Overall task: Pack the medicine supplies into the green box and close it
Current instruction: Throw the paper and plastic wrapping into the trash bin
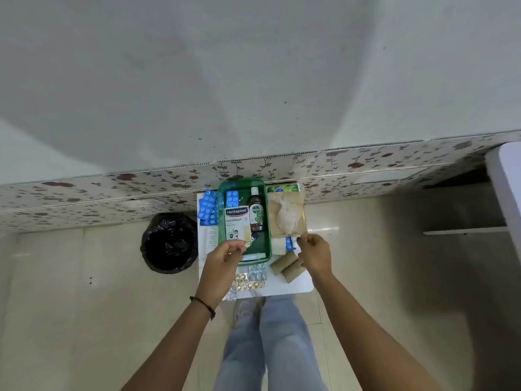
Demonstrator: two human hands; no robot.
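Note:
The green box (268, 221) lies open on a small white table (293, 289). In it are a Hansaplast plaster box (236, 221), a dark Dettol bottle (256, 211) and a blue blister pack (232, 198). My left hand (224, 259) pinches the plaster box's near edge over the green box. My right hand (315, 255) hovers right of the box, its fingertips pinched at the near corner of a brown paper packet of cotton (286, 215). Whether they grip it is unclear.
Blue blister packs (208, 207) and a leaflet (210, 239) lie left of the box. Brown rolls (287, 268), a silver blister pack (258, 272) and gold capsules (248, 282) lie near me. A black-lined bin (169, 244) stands on the floor at left, and a flowered wall base runs behind.

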